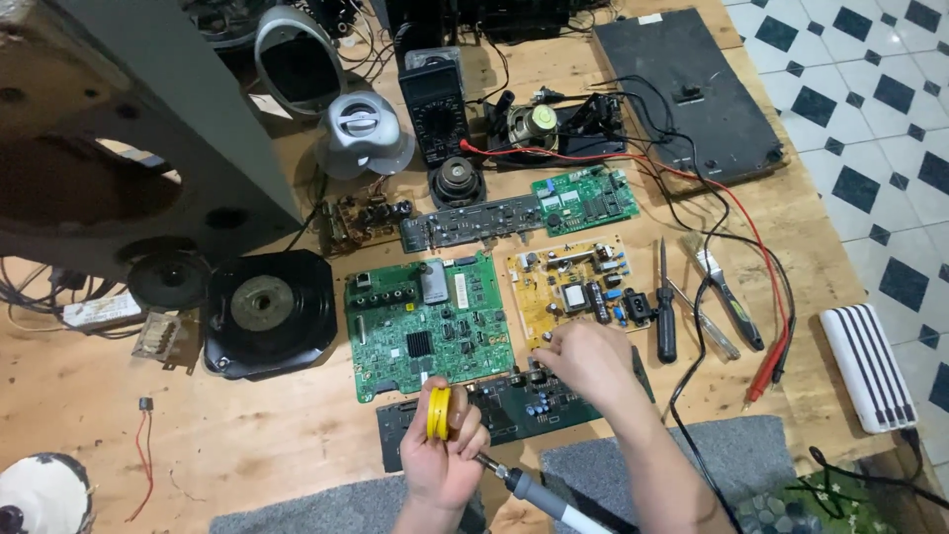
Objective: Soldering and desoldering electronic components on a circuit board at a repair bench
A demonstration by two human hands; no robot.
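Note:
My left hand [442,450] is at the table's near edge and grips a yellow spool of solder wire [438,412] upright between its fingers. A soldering iron [539,494] with a grey handle pokes out from under that hand toward the lower right; whether the hand also grips it is unclear. My right hand [590,361] rests fingers-down on a dark circuit board [514,407], pinching something small at its top edge. Just beyond lie a green circuit board [427,321] and a yellow one [573,287].
A black speaker [269,311] sits left of the boards. Screwdrivers [665,316], a brush [727,292] and red probe leads [766,366] lie to the right, then a white power bank [870,366]. A multimeter [433,109] stands behind. Grey cloth [732,455] covers the near edge.

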